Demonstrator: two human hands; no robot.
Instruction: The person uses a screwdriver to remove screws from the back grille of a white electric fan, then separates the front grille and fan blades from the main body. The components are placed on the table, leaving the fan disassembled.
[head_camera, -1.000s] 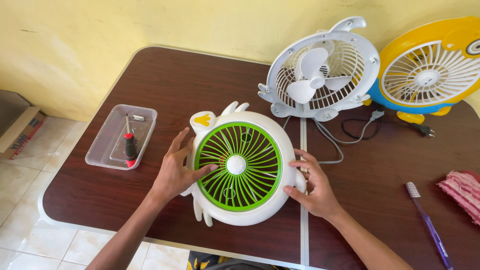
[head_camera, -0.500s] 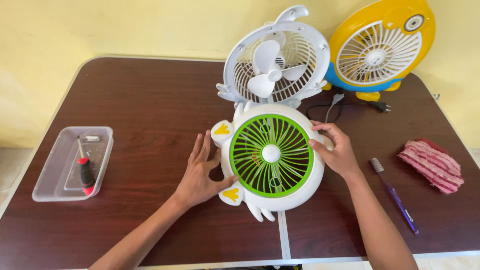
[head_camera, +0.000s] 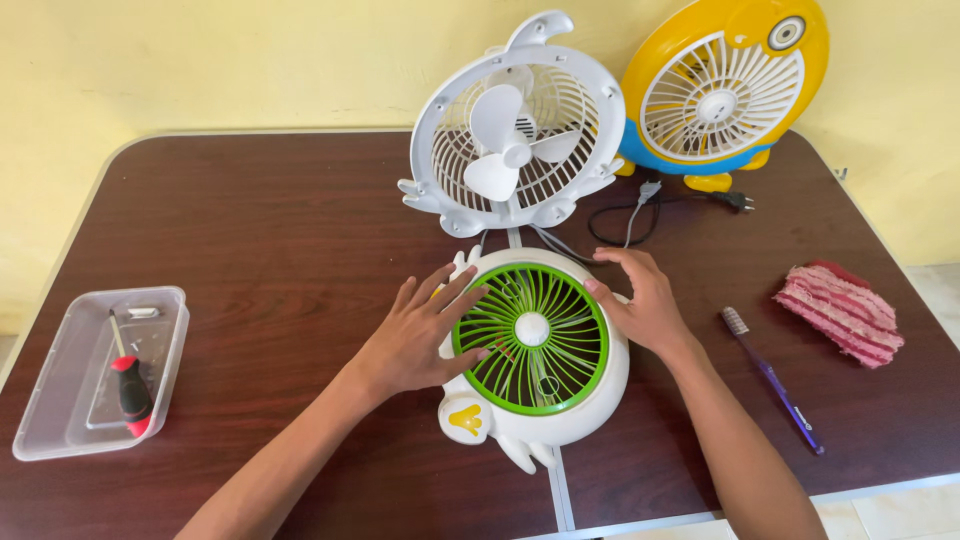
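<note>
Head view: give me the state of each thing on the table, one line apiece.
Fan cover: flat on table, green grille up.
Left hand: open, on cover.
Right hand: open, on rim.
White fan: upright, blades exposed.
Yellow fan: upright, unplugged.
Screwdriver: lying in tray.
Toothbrush: flat.
Cloth: folded.

Wall: pale yellow plaster wall (head_camera: 250, 60), evenly daylit, running behind the far edge of the table.
Table: dark wood-grain table (head_camera: 280, 230) with a light rim and a central seam.
Floor: pale tiles (head_camera: 935, 290) at the far right.

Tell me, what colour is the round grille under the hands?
Bright green grille in a white fan cover, seen in the head view.
</note>
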